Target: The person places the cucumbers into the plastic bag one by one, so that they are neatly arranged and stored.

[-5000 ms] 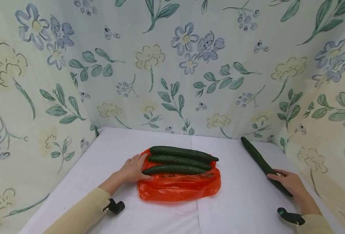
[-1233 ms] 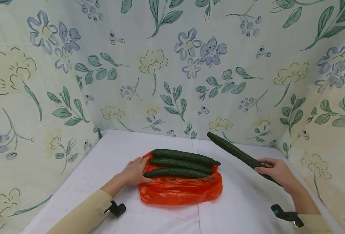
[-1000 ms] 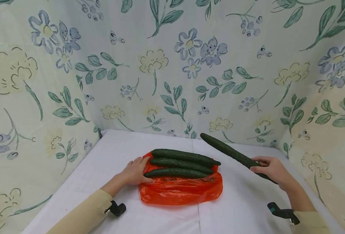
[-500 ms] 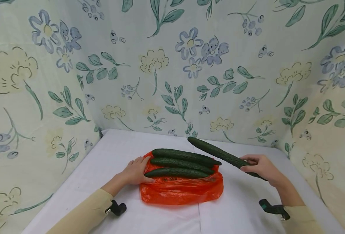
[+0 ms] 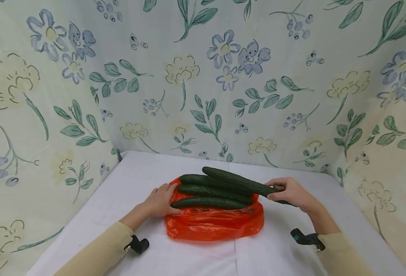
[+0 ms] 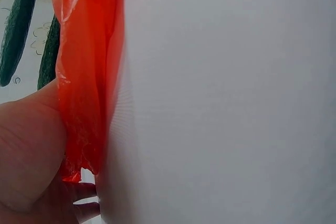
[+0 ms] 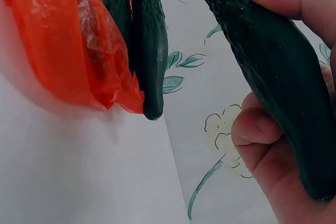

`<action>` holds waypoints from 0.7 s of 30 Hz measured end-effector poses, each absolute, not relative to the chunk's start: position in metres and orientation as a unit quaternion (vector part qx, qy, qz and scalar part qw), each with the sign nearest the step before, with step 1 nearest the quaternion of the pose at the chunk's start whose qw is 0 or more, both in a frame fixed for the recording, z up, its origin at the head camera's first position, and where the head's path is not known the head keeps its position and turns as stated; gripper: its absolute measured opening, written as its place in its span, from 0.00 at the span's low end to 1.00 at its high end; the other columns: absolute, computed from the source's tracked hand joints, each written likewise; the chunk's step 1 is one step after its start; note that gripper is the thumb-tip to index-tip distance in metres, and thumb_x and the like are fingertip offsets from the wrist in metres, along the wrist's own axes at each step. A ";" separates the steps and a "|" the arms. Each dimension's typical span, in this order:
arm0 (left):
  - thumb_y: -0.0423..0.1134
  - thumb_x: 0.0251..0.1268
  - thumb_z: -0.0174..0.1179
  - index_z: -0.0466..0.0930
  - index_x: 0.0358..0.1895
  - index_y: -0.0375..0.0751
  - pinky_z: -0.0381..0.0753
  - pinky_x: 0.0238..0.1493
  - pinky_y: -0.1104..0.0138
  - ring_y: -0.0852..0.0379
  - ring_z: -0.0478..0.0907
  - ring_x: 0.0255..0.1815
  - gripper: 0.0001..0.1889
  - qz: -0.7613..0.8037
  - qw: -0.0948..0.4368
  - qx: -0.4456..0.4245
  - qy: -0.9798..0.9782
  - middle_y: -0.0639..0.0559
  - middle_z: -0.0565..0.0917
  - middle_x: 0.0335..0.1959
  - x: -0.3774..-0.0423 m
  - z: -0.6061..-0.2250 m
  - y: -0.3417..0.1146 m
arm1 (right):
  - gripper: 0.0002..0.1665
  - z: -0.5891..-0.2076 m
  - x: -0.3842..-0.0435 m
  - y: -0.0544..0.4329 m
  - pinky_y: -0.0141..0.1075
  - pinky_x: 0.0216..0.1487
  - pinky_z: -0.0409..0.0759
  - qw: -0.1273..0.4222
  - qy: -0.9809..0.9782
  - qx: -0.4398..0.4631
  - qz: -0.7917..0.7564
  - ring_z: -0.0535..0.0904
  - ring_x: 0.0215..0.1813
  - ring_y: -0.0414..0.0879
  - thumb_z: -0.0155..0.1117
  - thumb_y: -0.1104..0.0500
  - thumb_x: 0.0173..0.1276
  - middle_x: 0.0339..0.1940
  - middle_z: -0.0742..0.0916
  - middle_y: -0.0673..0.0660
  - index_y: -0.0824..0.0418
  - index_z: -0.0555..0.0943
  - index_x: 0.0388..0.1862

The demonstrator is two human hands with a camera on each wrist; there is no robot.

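Observation:
A dark green cucumber (image 5: 237, 180) slants above the red plastic bag (image 5: 213, 230), held near its right end by my right hand (image 5: 290, 193). In the right wrist view, the thumb and curled fingers close around this cucumber (image 7: 283, 72). Its far end overlaps the back cucumber (image 5: 192, 179) in the head view. The middle cucumber (image 5: 210, 191) and front cucumber (image 5: 208, 203) lie side by side on the bag. My left hand (image 5: 159, 201), fingers spread, rests on the bag's left edge beside the cucumber ends. Its fingertips are partly behind the red plastic (image 6: 86, 77) in the left wrist view.
A white cloth (image 5: 148, 253) covers the table beneath the bag. Floral curtains (image 5: 223, 96) rise along the back and both sides, close behind the table's far edge. Black wrist cameras (image 5: 139, 244) stick out from both sleeves.
My right hand has lifted the cucumber off the cloth at the right and carried it left, lowering its far end over the cucumbers on the bag. My left hand keeps its place.

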State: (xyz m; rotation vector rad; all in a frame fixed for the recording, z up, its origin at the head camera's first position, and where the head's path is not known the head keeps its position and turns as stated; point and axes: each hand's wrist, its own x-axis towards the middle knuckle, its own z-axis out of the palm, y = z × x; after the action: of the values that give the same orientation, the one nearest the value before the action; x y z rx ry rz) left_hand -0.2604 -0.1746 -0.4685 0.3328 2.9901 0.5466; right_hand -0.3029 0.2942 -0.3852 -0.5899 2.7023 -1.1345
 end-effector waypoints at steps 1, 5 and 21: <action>0.69 0.46 0.72 0.54 0.79 0.43 0.56 0.75 0.38 0.38 0.57 0.78 0.60 0.177 0.042 0.108 0.977 0.39 0.64 0.76 -0.261 -0.469 -0.175 | 0.25 -0.385 -0.303 0.290 0.38 0.39 0.81 0.077 0.900 -0.200 -0.379 0.80 0.38 0.48 0.75 0.53 0.60 0.30 0.85 0.53 0.62 0.84 0.55; 0.69 0.45 0.73 0.55 0.79 0.43 0.56 0.75 0.38 0.38 0.57 0.78 0.60 0.178 0.042 0.109 0.977 0.39 0.64 0.76 -0.261 -0.469 -0.175 | 0.23 -0.388 -0.308 0.275 0.33 0.29 0.73 0.075 0.899 -0.220 -0.371 0.73 0.31 0.45 0.75 0.54 0.58 0.22 0.74 0.50 0.61 0.85 0.53; 0.69 0.45 0.73 0.54 0.79 0.45 0.55 0.75 0.39 0.39 0.57 0.78 0.60 0.180 0.042 0.101 0.978 0.40 0.63 0.76 -0.263 -0.469 -0.175 | 0.25 -0.403 -0.321 0.232 0.34 0.36 0.78 0.124 0.885 -0.266 -0.362 0.76 0.36 0.45 0.75 0.55 0.58 0.28 0.80 0.49 0.61 0.86 0.55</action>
State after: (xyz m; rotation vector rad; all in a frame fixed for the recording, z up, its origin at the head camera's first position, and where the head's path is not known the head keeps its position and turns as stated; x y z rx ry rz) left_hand -0.2627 -0.1749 -0.4693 0.3087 2.9923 0.5500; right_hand -0.3211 0.2320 -0.4031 -0.7751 2.5795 -1.0559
